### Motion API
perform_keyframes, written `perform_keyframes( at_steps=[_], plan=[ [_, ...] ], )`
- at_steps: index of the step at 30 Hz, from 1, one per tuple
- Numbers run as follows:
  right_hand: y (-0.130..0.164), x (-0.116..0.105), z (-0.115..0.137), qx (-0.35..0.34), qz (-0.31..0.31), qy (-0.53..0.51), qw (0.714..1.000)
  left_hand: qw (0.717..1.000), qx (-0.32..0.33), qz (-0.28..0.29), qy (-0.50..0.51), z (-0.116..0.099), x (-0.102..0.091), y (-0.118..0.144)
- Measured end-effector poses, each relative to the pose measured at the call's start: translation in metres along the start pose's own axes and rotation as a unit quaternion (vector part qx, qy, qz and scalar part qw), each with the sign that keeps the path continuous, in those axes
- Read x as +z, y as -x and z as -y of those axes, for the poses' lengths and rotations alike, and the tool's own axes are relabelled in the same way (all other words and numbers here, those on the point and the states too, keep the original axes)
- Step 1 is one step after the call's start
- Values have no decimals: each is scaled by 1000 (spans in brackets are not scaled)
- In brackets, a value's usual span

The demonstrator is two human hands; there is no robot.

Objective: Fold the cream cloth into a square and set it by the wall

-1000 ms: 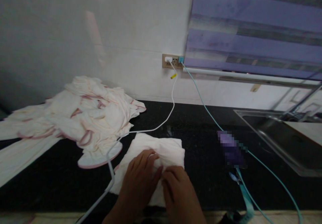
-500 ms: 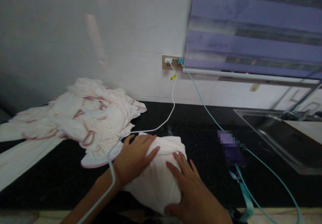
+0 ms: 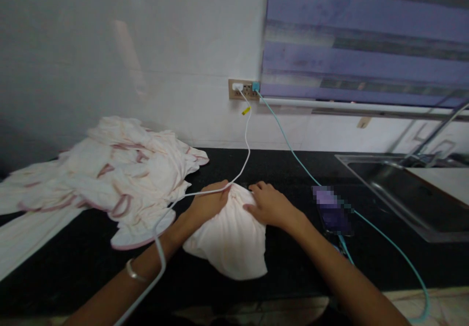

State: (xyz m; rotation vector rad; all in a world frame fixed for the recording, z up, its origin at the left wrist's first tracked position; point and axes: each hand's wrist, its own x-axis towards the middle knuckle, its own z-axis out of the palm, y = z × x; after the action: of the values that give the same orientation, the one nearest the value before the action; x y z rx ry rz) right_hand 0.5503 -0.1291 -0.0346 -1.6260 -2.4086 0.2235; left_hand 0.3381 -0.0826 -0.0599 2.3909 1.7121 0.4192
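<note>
Both forearms are bare of sleeves, and a thin metal bangle (image 3: 134,271) circles the left wrist.

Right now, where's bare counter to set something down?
Free: black strip between the folded cloth and the phone, and behind the hands up to the wall. Crowded: cloth pile at left; sink at right.

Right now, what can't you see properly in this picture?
Head view only:
- Purple thing on the counter: blurred into squares, so I cannot tell what it is.
- Far edge of the white cloth: hidden under the left hand and right hand.
- Sink: cut off by the right edge.
- Teal cable: its lower end runs off the bottom.
</note>
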Motion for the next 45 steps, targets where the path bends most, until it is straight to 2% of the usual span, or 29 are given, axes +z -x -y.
perform_keyframes(
  at_steps=[2,5,7,9,11,13,15,19,22,26,34,38,42,45],
  plan=[
    [-24,2,-13,39,38,20,998,999,-43,16,-21,-8,0,-21],
    [-41,13,-29,115,-26,28,993,998,-64,3,-17,-9,7,-49],
    [-42,22,-36,154,-87,22,984,999,-29,-42,11,-1,16,-60],
    [-38,29,-39,166,-127,14,978,992,31,-118,30,10,23,-64],
    [-34,31,-37,153,-156,9,976,980,73,-184,20,19,26,-61],
    [-30,29,-31,126,-181,6,975,975,91,-204,4,25,25,-55],
    [-29,27,-21,89,-193,-4,977,976,112,-185,7,26,22,-50],
    [-28,36,7,26,-164,-39,985,984,159,-79,30,21,27,-46],
    [-26,53,23,34,-134,-38,990,987,160,-23,8,20,35,-43],
    [-22,70,26,41,-112,-16,993,987,160,-5,2,25,38,-40],
    [-27,77,9,12,-85,1,996,983,177,8,58,39,37,-56],
    [-37,76,-4,-1,-84,6,996,980,183,-53,63,40,41,-61],
    [-46,69,-43,-4,-83,7,997,975,167,-118,89,41,40,-62],
    [-51,60,-84,29,-94,23,995,981,136,-104,94,41,40,-59]
  ],
)
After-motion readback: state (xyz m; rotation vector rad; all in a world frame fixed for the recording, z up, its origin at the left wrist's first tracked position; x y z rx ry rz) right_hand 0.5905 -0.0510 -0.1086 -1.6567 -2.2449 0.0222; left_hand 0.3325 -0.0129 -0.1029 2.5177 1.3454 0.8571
